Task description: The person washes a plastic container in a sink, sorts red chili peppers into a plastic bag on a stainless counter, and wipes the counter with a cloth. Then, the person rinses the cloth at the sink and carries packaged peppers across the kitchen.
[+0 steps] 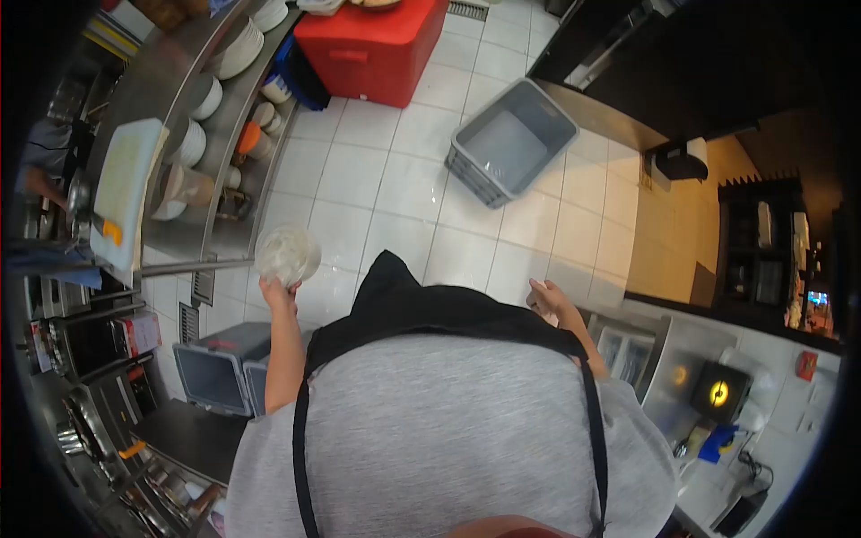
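Note:
My left hand is closed on the near side of a round, whitish, see-through container, held out over the tiled floor at the left. Its contents, if any, are too blurred to tell. On the other side, my right hand is beside the black apron with its fingers curled in. A pale patch shows under those fingers, but I cannot make out what it is.
A grey plastic crate stands on the floor ahead, and a red cooler box behind it. Steel shelves at the left carry stacked plates and a cutting board. Another person's arm shows far left. Grey bins stand left of me.

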`<state>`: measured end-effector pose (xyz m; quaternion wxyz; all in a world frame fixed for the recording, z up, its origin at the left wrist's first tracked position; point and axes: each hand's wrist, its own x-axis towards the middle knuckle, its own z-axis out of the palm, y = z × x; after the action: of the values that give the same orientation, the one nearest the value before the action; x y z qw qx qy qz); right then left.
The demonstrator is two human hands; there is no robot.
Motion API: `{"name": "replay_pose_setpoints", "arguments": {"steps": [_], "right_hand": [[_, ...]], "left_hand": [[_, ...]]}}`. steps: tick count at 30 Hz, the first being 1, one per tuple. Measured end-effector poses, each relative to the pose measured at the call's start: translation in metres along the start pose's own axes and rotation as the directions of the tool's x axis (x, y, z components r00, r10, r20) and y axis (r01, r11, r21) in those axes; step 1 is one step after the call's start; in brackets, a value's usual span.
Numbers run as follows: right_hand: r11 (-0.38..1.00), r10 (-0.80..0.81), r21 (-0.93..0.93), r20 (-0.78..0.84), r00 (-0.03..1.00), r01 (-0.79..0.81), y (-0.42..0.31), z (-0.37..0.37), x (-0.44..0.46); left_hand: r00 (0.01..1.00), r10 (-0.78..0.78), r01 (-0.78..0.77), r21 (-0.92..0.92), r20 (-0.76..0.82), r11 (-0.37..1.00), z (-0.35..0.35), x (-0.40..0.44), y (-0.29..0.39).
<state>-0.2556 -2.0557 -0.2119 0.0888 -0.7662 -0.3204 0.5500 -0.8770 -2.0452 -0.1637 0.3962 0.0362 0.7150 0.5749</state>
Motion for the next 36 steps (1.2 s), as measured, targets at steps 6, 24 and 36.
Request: {"name": "replay_pose_setpoints", "arguments": {"steps": [6, 24, 36], "right_hand": [[0.961, 0.033, -0.274, -0.029, 0.999, -0.04, -0.14, -0.005, 0.084], [0.575, -0.817, -0.288, -0.176, 0.548, 0.765, -0.692, -0.089, 0.23], [0.347, -0.878, -0.494, 0.126, 0.461, 0.797, -0.875, -0.205, 0.439]], "left_hand": [[0.993, -0.069, 0.072, 0.028, -0.096, 0.997, 0.078, 0.107, 0.041], [0.625, 0.051, -0.241, 0.13, 0.779, 0.962, 0.739, 0.202, 0.251], [0.584, -0.209, -0.294, 0.444, 0.784, 0.846, 0.993, 0.274, 0.291]]}}
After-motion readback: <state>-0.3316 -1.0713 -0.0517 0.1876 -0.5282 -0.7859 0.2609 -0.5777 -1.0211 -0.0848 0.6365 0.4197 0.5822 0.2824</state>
